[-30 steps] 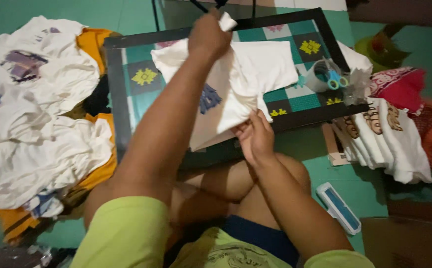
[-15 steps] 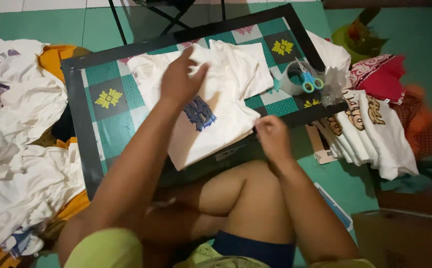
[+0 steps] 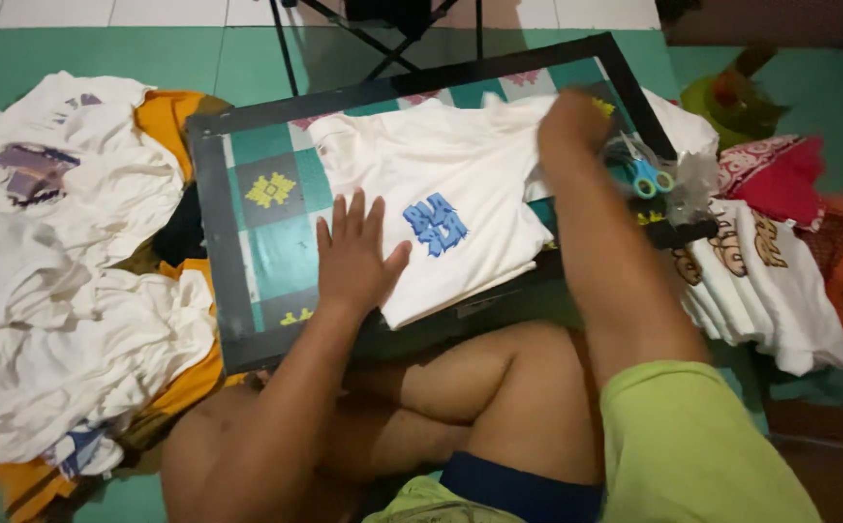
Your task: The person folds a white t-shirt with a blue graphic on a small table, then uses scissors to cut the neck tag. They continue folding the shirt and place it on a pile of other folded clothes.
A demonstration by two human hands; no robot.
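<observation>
A white T-shirt with a blue print lies spread on a low table that has a black frame and a green patterned top. My left hand rests flat, fingers apart, on the table at the shirt's near left edge. My right hand is blurred and closes on the shirt's right side, near the sleeve. Blue-handled scissors lie just right of that hand.
A heap of white and orange clothes fills the floor on the left. Folded white printed shirts are stacked on the right, with red cloth behind them. My bare crossed legs sit under the table's near edge. Black metal legs stand beyond the table.
My left hand has slid down to the shirt's near left edge and lies flat. My right hand has gone from the table's near edge up to the shirt's right side.
</observation>
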